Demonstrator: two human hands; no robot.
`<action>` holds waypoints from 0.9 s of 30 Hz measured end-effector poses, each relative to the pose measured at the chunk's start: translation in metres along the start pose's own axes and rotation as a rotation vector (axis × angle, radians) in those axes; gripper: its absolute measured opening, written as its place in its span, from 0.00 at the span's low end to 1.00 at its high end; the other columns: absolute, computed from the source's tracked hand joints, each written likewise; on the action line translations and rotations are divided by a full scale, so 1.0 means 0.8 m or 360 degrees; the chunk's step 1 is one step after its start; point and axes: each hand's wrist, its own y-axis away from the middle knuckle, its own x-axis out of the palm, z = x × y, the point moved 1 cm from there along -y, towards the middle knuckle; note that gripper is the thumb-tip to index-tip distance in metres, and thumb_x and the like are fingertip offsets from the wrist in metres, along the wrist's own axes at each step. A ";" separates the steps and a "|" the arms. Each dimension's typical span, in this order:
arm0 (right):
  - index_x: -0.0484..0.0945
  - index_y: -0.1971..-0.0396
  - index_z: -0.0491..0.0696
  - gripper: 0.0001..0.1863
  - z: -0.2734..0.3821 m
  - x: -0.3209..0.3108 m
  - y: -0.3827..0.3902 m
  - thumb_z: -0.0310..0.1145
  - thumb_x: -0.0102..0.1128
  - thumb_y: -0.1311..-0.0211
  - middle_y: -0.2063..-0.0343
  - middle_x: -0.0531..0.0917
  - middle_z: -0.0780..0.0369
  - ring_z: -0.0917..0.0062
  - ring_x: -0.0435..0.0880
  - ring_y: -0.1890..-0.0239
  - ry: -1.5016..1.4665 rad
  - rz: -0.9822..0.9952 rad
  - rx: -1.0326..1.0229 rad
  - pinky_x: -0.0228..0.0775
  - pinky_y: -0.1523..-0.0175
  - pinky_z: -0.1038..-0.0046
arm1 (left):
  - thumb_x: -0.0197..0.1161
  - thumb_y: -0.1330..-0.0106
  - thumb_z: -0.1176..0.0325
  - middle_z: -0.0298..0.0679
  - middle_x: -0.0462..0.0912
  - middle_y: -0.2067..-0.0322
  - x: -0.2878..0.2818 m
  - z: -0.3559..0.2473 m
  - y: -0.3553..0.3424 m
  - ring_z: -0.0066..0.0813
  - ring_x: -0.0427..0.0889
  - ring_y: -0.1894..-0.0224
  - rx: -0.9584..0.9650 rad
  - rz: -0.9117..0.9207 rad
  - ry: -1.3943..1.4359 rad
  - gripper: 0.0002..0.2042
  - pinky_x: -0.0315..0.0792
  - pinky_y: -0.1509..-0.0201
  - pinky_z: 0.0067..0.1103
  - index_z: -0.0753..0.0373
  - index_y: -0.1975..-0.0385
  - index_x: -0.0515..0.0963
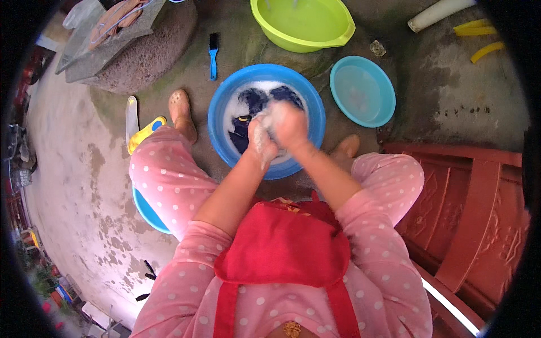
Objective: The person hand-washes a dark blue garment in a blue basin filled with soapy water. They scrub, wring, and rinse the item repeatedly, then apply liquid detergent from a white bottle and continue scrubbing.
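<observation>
A round blue basin (218, 147) stands on the ground between my feet. Dark navy cloth (241, 134) with a small yellow patch lies in it among white suds. Over the basin's middle my two hands come together. My left hand (262, 141) is closed, foam on its fingers and wrist. My right hand (289, 125), blurred by motion, is curled like a fist against the left. Something pale and foamy shows between them; whether it is cloth or only suds, I cannot make out.
Beyond the basin are a yellow-green tub (304, 42) of water and a blue-handled brush (213, 59). A light-blue basin (389, 93) stands right, near a red carved wooden piece (479, 208). At left are a stone block (149, 62), a yellow-blue insole (145, 134) and another blue basin (147, 211).
</observation>
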 end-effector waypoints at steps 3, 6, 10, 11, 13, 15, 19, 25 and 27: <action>0.76 0.70 0.51 0.09 -0.029 0.000 -0.021 0.39 0.55 0.49 0.74 0.79 0.55 0.60 0.80 0.72 0.0402 0.0200 0.0354 0.70 0.68 0.59 | 0.46 0.43 0.65 0.42 0.78 0.63 0.002 -0.002 -0.005 0.38 0.77 0.59 -0.0052 0.0008 -0.0035 0.13 0.70 0.51 0.33 0.60 0.64 0.75; 0.75 0.74 0.51 0.07 0.046 -0.004 0.020 0.37 0.56 0.52 0.76 0.79 0.55 0.60 0.80 0.72 -0.0024 0.0048 -0.0094 0.71 0.67 0.60 | 0.47 0.45 0.68 0.41 0.78 0.68 -0.033 -0.011 -0.026 0.37 0.77 0.65 -0.0151 0.0455 0.0159 0.10 0.72 0.57 0.30 0.60 0.67 0.74; 0.76 0.76 0.49 0.12 -0.013 -0.012 -0.009 0.42 0.51 0.42 0.78 0.79 0.53 0.57 0.80 0.74 0.0350 0.0221 0.0510 0.71 0.68 0.59 | 0.49 0.47 0.73 0.40 0.77 0.71 0.022 -0.001 0.016 0.35 0.77 0.68 0.0033 -0.0022 -0.0195 0.08 0.72 0.63 0.28 0.61 0.70 0.75; 0.77 0.76 0.48 0.16 -0.038 -0.013 -0.021 0.44 0.48 0.39 0.80 0.79 0.53 0.56 0.79 0.75 0.0411 0.0172 0.0416 0.71 0.68 0.58 | 0.49 0.46 0.71 0.40 0.78 0.70 -0.005 0.010 -0.013 0.36 0.78 0.65 0.0031 0.0075 -0.0267 0.08 0.73 0.59 0.29 0.62 0.70 0.75; 0.77 0.73 0.48 0.12 -0.023 -0.002 -0.014 0.39 0.48 0.39 0.75 0.80 0.53 0.55 0.78 0.71 0.0373 0.0033 0.0343 0.70 0.68 0.57 | 0.47 0.42 0.69 0.39 0.78 0.66 -0.009 -0.001 -0.009 0.35 0.76 0.63 0.0038 0.0079 -0.0228 0.09 0.71 0.58 0.30 0.60 0.67 0.74; 0.77 0.72 0.50 0.07 0.012 0.002 0.009 0.36 0.53 0.45 0.79 0.78 0.54 0.56 0.78 0.73 0.0069 0.0042 0.0023 0.70 0.69 0.61 | 0.50 0.44 0.65 0.40 0.78 0.65 -0.044 -0.005 -0.048 0.33 0.76 0.60 -0.0125 0.0608 0.0002 0.09 0.71 0.56 0.28 0.58 0.66 0.74; 0.76 0.74 0.50 0.12 -0.035 0.018 0.031 0.44 0.55 0.45 0.76 0.80 0.52 0.56 0.80 0.70 -0.0020 0.0067 0.0025 0.72 0.65 0.59 | 0.53 0.48 0.66 0.38 0.77 0.65 -0.036 -0.001 -0.027 0.35 0.75 0.58 0.0192 0.0455 -0.0466 0.08 0.69 0.53 0.31 0.56 0.68 0.74; 0.71 0.82 0.45 0.20 -0.062 -0.038 -0.058 0.47 0.55 0.41 0.87 0.73 0.59 0.72 0.73 0.81 -0.0424 0.0044 0.0733 0.66 0.73 0.66 | 0.49 0.41 0.65 0.38 0.76 0.60 0.044 -0.021 0.018 0.32 0.76 0.57 -0.0132 0.0324 -0.0257 0.15 0.70 0.53 0.33 0.64 0.56 0.70; 0.71 0.78 0.46 0.18 -0.030 -0.066 -0.089 0.45 0.56 0.41 0.82 0.73 0.65 0.81 0.69 0.80 -0.1507 -0.0113 0.1305 0.66 0.73 0.72 | 0.47 0.43 0.66 0.42 0.70 0.48 0.022 -0.038 -0.001 0.38 0.70 0.49 -0.0055 0.0508 -0.0597 0.24 0.69 0.52 0.31 0.64 0.44 0.62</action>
